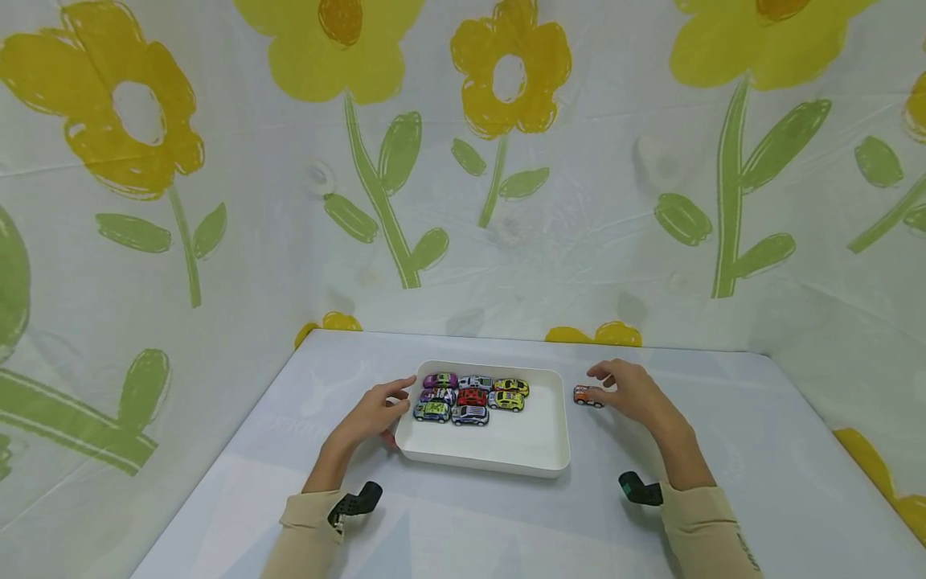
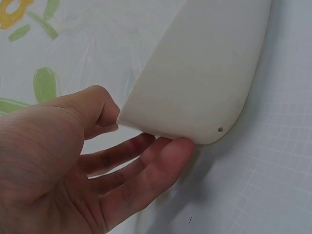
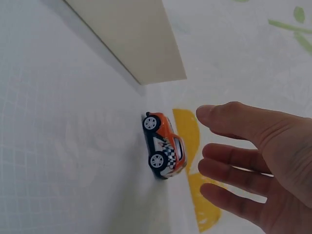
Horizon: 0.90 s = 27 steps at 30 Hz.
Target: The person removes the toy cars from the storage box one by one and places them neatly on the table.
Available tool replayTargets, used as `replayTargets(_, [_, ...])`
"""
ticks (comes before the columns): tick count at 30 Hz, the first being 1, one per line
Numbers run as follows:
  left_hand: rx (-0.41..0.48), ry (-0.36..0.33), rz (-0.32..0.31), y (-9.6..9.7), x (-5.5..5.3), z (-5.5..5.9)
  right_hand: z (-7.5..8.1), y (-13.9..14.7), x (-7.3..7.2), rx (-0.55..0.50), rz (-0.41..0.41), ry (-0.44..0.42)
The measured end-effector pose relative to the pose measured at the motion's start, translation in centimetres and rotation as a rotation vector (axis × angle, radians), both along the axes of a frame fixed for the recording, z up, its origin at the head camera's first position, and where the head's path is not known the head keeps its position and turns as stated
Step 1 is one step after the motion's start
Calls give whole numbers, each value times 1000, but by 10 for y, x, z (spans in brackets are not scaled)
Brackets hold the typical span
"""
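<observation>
**To the right of the white tray (image 1: 517, 442), an orange car (image 1: 581, 395) is neared by the right hand (image 1: 631, 390)**

The car is stood on the table (image 1: 448, 515), the right thumb and fingers held apart beside it. The tray's left end is clasped by the left hand (image 1: 372, 414). Eight toy cars (image 1: 472, 397) are gathered inside.
</observation>
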<state>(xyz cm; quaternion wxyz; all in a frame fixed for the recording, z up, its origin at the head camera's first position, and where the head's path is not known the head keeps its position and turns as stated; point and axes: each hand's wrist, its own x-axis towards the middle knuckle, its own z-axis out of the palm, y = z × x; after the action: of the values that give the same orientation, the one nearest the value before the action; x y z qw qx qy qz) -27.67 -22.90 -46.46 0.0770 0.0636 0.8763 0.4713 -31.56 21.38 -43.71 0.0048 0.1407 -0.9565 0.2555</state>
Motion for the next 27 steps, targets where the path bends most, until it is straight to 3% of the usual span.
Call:
replayTargets(15, [-2,6,3,-1,-1,1,17,-32,8,14,14,46])
replayTargets(27, [-25,10,16,1,-2,-1,12,-69,14,60,18,28])
